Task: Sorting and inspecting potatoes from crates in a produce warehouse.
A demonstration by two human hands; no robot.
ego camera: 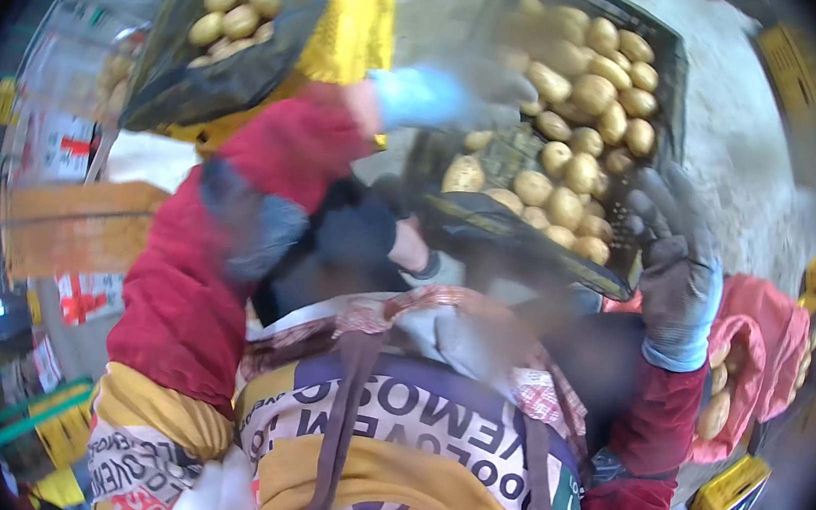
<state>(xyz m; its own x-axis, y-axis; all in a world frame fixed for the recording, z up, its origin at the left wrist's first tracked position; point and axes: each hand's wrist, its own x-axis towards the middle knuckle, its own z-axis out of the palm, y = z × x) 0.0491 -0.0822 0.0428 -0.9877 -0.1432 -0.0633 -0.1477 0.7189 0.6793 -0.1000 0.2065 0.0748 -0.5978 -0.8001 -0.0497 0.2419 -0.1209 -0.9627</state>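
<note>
A dark-lined crate (668,96) of potatoes (594,95) lies in front of me, its lining visible among the potatoes at the left. My left hand (490,94), in a grey glove with a light blue cuff, is over the crate's left side; motion blur hides its fingers and whether it holds anything. At the crate's near right corner, my right hand (673,247) is raised in a grey glove, fingers spread and nothing in them. A folded flap of dark liner (523,238) covers the near edge.
A yellow crate (356,15) with dark lining and potatoes stands at the upper left. Below it is a cardboard box (80,218). A pink mesh sack (759,355) holding potatoes is beside my right arm. More yellow crates (729,488) stand at the right.
</note>
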